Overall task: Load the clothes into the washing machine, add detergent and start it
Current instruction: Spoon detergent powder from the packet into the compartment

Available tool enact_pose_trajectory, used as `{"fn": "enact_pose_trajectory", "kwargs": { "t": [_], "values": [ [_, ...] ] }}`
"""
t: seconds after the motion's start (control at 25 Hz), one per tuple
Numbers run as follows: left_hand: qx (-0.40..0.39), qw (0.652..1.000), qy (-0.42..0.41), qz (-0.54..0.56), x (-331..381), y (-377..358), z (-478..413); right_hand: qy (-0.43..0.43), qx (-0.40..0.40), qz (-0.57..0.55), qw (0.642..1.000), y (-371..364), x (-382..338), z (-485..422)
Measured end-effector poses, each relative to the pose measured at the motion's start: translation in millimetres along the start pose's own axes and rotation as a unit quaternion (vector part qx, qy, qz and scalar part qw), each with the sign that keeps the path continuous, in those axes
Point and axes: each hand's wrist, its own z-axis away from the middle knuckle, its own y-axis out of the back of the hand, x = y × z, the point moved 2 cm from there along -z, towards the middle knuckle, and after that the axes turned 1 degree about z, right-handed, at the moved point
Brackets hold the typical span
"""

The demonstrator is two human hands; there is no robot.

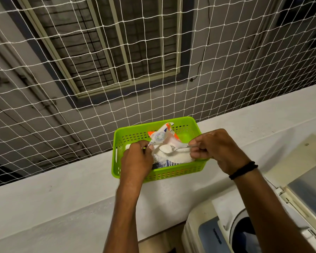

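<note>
Right grip (pixel 214 149) holds spoon (pixel 169 148) over detergent packet (pixel 165 143)

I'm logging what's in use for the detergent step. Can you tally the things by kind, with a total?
Basket, green: 1
Detergent packet, open, in the basket: 1
Spoon, holding powder: 1
Washing machine, lid up: 1
Left hand holds the packet; right hand holds the spoon.
Total: 4
</note>
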Motion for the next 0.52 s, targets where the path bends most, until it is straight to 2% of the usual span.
{"fn": "enact_pose_trajectory", "kwargs": {
  "t": [0.24,0.52],
  "values": [
    [-0.007,1.000,-0.001,-0.020,4,0,2,0.004,-0.017,-0.072,0.997,17,1,11],
    [-0.007,1.000,-0.016,-0.022,13,0,5,0.009,-0.022,-0.100,0.995,20,1,18]
  ]
}}
